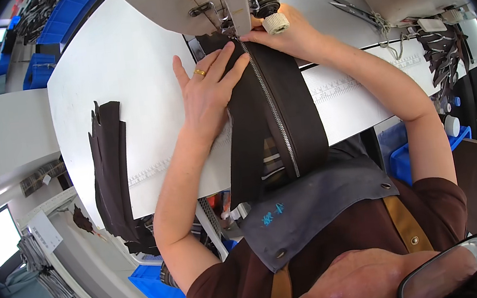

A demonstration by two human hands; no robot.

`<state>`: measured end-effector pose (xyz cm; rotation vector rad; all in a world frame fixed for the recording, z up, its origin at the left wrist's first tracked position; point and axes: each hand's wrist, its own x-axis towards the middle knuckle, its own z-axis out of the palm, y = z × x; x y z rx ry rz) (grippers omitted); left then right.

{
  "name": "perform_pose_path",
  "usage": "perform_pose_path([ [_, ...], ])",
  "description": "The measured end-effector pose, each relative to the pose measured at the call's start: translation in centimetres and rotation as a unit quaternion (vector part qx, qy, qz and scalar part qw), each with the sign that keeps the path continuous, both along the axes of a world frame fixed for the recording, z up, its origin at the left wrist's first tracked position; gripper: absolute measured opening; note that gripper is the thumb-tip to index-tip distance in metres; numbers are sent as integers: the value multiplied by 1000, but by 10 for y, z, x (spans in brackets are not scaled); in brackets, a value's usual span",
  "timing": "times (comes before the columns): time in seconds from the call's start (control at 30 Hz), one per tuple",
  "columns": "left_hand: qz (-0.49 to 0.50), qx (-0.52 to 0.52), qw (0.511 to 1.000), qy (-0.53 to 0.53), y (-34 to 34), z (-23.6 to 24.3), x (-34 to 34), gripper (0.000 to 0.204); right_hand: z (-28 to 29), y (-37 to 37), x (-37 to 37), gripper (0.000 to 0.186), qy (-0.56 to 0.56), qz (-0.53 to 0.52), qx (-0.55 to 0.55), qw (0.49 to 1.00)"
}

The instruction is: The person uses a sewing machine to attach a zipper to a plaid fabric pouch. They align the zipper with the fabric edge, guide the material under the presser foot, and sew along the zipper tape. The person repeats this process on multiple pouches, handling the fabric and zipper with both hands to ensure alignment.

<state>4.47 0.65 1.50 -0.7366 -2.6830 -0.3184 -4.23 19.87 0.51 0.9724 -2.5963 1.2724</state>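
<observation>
A dark brown fabric piece (297, 107) with a silver metal zipper (271, 104) runs from under the sewing machine's needle area (229, 29) down toward my lap. My left hand (207, 85), with a gold ring on one finger, lies flat on the fabric left of the zipper. Its fingers are spread, and two fingertips reach the zipper's edge. Close to the needle, my right hand (290, 36) pinches the fabric by the zipper's far end. The machine's white knob (276, 23) covers part of its fingers.
Folded dark fabric strips (112, 163) lie at the table's left. Scissors (352, 11) rest at the back right, near tangled thread (394, 40). Dark scraps (445, 55) hang at the right edge. Blue bins (160, 290) stand below the white table (146, 112).
</observation>
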Motion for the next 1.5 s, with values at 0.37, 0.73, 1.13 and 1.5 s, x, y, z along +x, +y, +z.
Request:
perform_pose_path([
  [0.37, -8, 23, 999, -43, -2, 2, 5, 45, -3, 0, 3, 16, 126, -17, 28, 991],
  [0.73, -12, 44, 998, -31, -2, -2, 6, 43, -3, 1, 0, 18, 164, -14, 44, 985],
  [1.13, -4, 57, 997, -54, -3, -3, -5, 53, -7, 3, -11, 15, 196, -24, 72, 978],
  [1.5, 6, 56, 996, -65, -5, -5, -7, 50, 7, 22, 22, 53, 292, 22, 180, 939],
])
